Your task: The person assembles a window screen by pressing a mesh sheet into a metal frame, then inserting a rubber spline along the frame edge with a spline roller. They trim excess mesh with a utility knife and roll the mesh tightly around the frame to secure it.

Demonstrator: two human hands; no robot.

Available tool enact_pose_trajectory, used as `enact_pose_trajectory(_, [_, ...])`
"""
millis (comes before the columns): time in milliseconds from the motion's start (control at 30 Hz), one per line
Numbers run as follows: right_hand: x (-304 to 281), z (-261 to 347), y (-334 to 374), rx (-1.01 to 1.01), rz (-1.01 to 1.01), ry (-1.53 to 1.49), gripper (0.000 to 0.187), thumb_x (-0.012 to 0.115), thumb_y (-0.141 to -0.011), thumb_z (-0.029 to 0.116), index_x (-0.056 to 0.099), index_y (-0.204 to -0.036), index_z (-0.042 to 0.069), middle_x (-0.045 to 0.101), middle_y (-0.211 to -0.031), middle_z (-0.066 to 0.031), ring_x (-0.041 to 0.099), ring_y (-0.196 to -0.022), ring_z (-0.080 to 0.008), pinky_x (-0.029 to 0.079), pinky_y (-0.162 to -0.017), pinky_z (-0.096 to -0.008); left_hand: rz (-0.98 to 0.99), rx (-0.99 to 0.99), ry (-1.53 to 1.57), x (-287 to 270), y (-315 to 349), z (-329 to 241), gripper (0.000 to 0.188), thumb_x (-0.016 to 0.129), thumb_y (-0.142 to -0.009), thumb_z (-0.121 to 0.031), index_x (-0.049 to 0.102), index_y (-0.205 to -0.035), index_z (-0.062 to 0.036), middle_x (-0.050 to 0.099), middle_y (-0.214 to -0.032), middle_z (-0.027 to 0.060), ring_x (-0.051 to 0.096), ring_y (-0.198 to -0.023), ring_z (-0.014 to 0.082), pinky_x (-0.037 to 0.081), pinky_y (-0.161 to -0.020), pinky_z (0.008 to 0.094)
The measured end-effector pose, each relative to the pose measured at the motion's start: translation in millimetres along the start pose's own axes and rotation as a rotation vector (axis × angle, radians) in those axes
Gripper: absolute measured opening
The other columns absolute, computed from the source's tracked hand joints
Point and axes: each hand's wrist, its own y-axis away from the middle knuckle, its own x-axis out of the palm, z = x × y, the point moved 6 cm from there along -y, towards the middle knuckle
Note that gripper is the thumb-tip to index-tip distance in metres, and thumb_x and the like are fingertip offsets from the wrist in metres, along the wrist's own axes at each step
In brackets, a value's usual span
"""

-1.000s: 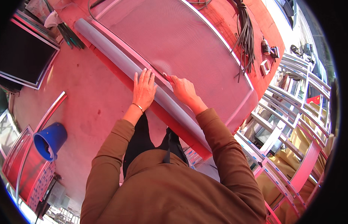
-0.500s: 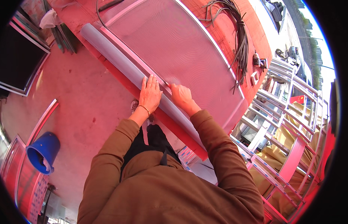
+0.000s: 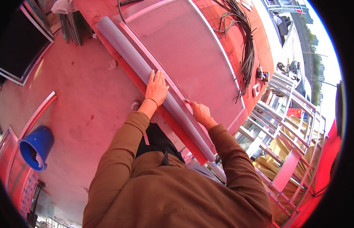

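Observation:
A window screen frame (image 3: pixel 219 42) with fine mesh (image 3: pixel 180 45) across it lies on a red-topped table. Along its near side runs a long grey roll of screen mesh (image 3: pixel 125 49). My left hand (image 3: pixel 157 92) lies flat on that roll, fingers stretched out and close together. Further right along the same side, my right hand (image 3: pixel 201 114) is closed round a small slim tool (image 3: pixel 187 101). The tool's tip meets the frame's near bar (image 3: pixel 161 70); most of its handle is hidden in my fist, so its exact kind does not show.
A bundle of thin black strips (image 3: pixel 246 57) lies on the table's far part, near a cordless power tool (image 3: pixel 262 74). White metal frames (image 3: pixel 277 129) are stacked to the right. On the floor at left stands a blue bucket (image 3: pixel 38 148); dark panels (image 3: pixel 21 41) lean behind it.
My right hand has slid along the near bar toward the lower right, farther from my left hand. My left hand stays flat on the roll. The whole view has turned slightly.

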Motion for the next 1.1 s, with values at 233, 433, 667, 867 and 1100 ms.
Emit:
enact_pose_trajectory(233, [15,-32,58,0.124,0.284,0.209,0.030,0.057,-0.102,0.016,0.080,-0.121,0.010,0.079,-0.094,-0.0236,0.078,-0.091,-0.0435,0.060,-0.077,-0.0565,-0.035,0.055,-0.013,0,2,14,0.063,0.052,-0.112,-0.042,0.057,-0.154,0.0050,0.053,-0.165,0.0160,0.041,-0.158,0.0304,0.014,-0.137,0.0559])
enact_pose_trajectory(433, [-39,57,-71,-0.151,-0.073,0.048,0.017,0.058,-0.100,0.013,0.069,-0.106,0.003,0.075,-0.084,-0.0224,0.075,-0.080,-0.0443,0.056,-0.067,-0.0575,-0.127,0.076,0.098,-3,-3,14,0.061,0.058,-0.109,-0.038,0.057,-0.150,0.0082,0.057,-0.158,0.0218,0.047,-0.151,0.0341,0.020,-0.136,0.0559])
enact_pose_trajectory(667, [-99,156,-165,-0.171,-0.296,-0.179,0.020,0.064,-0.100,0.020,0.068,-0.111,0.004,0.077,-0.090,-0.0227,0.076,-0.085,-0.0439,0.058,-0.072,-0.0570,-0.300,0.087,0.241,-16,5,18,0.049,0.073,-0.099,-0.028,0.060,-0.135,0.0015,0.059,-0.139,0.0172,0.052,-0.141,0.0334,0.023,-0.135,0.0547])
enact_pose_trajectory(867, [-80,128,-163,-0.108,-0.517,-0.440,0.028,0.067,-0.106,0.030,0.072,-0.115,0.004,0.078,-0.088,-0.0228,0.077,-0.082,-0.0401,0.057,-0.070,-0.0528,-0.244,0.142,0.270,-15,2,17,0.045,0.076,-0.096,-0.027,0.062,-0.130,0.0005,0.062,-0.132,0.0171,0.056,-0.135,0.0326,0.026,-0.133,0.0584])
enact_pose_trajectory(1100, [-55,-12,-141,0.307,-0.366,-0.983,0.051,0.072,-0.103,0.034,0.065,-0.138,-0.003,0.079,-0.102,-0.0181,0.076,-0.091,-0.0363,0.059,-0.087,-0.0501,-0.146,0.271,0.304,-13,1,25,0.048,0.075,-0.098,-0.029,0.062,-0.132,0.0027,0.063,-0.137,0.0182,0.058,-0.136,0.0350,0.031,-0.131,0.0582])
